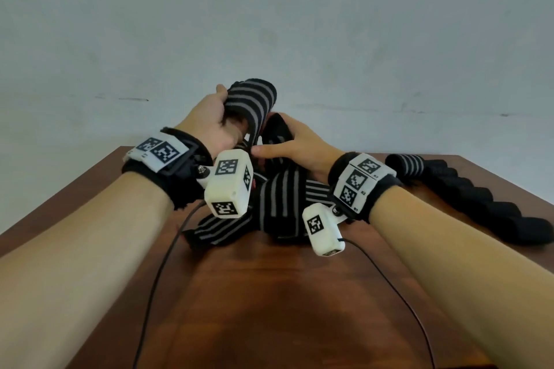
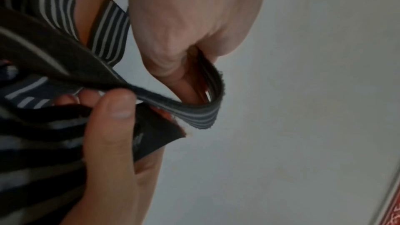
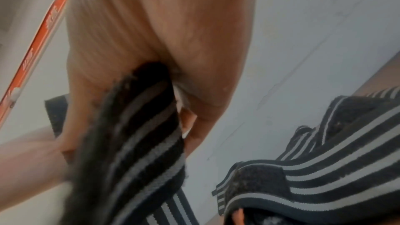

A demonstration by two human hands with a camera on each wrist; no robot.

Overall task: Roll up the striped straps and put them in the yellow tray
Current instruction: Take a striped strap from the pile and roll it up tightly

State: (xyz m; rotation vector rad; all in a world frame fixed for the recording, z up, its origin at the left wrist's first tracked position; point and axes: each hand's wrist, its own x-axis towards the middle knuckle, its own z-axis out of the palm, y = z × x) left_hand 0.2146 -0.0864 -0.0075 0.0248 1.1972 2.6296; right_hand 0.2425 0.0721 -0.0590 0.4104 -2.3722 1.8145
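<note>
Soft, even light in the head view, faint sheen on the wooden table (image 1: 269, 308), wide-angle stretch toward the edges. Both wrist views are dimmer, grainy, with close fabric and fingers blurred.

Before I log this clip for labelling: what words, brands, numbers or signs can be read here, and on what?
No text reads clearly.
Right wristband: small characters beside the square coded markers, too small to read.
Orange strip at the right wrist view's edge: white marks, too blurred.
Held striped strap: a pale mark on its black end, blurred.
</note>
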